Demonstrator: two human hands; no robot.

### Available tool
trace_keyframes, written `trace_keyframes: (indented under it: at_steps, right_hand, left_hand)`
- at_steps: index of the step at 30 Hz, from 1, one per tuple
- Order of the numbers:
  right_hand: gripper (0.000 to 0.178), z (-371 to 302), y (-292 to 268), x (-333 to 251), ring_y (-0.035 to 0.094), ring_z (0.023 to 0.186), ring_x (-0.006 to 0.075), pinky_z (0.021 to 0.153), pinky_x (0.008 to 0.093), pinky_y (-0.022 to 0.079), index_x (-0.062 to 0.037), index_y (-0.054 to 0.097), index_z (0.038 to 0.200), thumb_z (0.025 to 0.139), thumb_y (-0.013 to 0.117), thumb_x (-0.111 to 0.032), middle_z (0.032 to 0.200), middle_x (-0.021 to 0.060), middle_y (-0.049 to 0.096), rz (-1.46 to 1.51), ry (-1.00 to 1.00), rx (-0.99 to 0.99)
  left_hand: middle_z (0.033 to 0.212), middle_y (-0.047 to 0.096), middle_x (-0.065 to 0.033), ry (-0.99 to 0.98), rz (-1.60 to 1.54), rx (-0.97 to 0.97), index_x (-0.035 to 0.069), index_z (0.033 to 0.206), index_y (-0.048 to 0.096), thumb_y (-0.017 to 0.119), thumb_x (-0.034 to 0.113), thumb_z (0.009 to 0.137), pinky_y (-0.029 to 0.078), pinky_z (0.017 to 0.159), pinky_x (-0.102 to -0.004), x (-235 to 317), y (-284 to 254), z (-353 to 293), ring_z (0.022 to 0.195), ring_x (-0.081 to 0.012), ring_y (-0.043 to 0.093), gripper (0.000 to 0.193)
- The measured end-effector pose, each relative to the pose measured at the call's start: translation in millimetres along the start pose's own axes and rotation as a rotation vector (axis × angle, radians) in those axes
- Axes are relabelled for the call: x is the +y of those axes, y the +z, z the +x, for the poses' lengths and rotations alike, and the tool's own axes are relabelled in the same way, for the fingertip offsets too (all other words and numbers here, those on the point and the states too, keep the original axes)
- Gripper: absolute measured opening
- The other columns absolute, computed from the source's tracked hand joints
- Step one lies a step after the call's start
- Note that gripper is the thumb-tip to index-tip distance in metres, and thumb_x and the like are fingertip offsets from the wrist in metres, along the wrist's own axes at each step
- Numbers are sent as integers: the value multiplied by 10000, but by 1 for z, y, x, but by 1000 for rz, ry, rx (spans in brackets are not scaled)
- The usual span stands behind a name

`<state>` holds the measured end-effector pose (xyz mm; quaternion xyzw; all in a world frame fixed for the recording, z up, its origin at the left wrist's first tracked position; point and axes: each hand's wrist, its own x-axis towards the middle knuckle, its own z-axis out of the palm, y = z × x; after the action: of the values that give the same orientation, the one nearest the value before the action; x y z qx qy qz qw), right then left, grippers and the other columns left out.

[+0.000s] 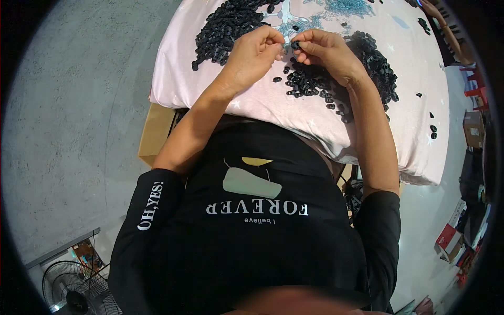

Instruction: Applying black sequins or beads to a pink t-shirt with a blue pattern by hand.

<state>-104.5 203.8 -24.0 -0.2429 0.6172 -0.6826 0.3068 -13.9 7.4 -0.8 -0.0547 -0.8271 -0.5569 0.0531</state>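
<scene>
My right hand (331,55) pinches a small black plastic part (295,45) between thumb and fingers. Close beside it, my left hand (254,58) is closed in a pinch at the fingertips; what it holds is too small to make out. Both hands are over a pink cloth-covered table (194,89). A large heap of black parts (226,31) lies beyond my left hand. Below my right hand sits a looser pile of small black pieces (304,84), and another black heap (380,73) spreads to its right. Small clear bluish pieces (349,7) are scattered at the far side.
Another person's arm (449,34) reaches in at the far right. Stray black parts (433,131) lie near the table's right side. A cardboard box (155,134) is under the left edge. A fan (76,294) stands on the floor at lower left, with boxes (472,128) at right.
</scene>
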Motion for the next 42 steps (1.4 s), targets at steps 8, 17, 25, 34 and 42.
trace_keyframes:
  at_steps: [8,17,25,34,42]
  right_hand:
    - [201,1,2,3,627,775,75,762,210,533,-4,623,1133,986,582,-135,898,27,659,-35,-4,-3]
    - [183,1,4,3,627,780,73,769,210,530,1,620,1118,986,576,-118,905,29,658,-74,2,-36]
    - [180,-1,10,1,637,782,80,770,210,535,-9,610,1118,985,582,-126,900,35,658,-11,19,-59]
    - [142,-1,9,2,648,750,80,736,202,554,-10,628,1072,975,588,-104,886,45,677,130,21,-44]
    - [154,-1,9,2,645,740,87,733,204,554,-2,618,1083,976,587,-108,888,52,675,132,29,-56]
  left_hand:
    - [890,617,-6,-37,-3,-25,-6,1092,602,561,37,944,496,705,-201,-5,2,-2,777,-65,592,160]
    - [883,611,-4,-61,-61,-43,0,1108,587,575,46,953,498,661,-187,-4,6,-1,747,-58,593,162]
    - [801,623,-18,-81,-128,-22,13,1161,567,534,87,992,470,582,-184,2,5,-5,654,-52,573,188]
    - [767,600,6,-102,-203,-37,9,1162,579,498,134,1017,410,546,-164,3,1,-3,609,-26,516,208]
    - [748,588,11,-99,-222,20,16,1132,592,500,134,1012,402,534,-165,4,8,0,594,-28,505,192]
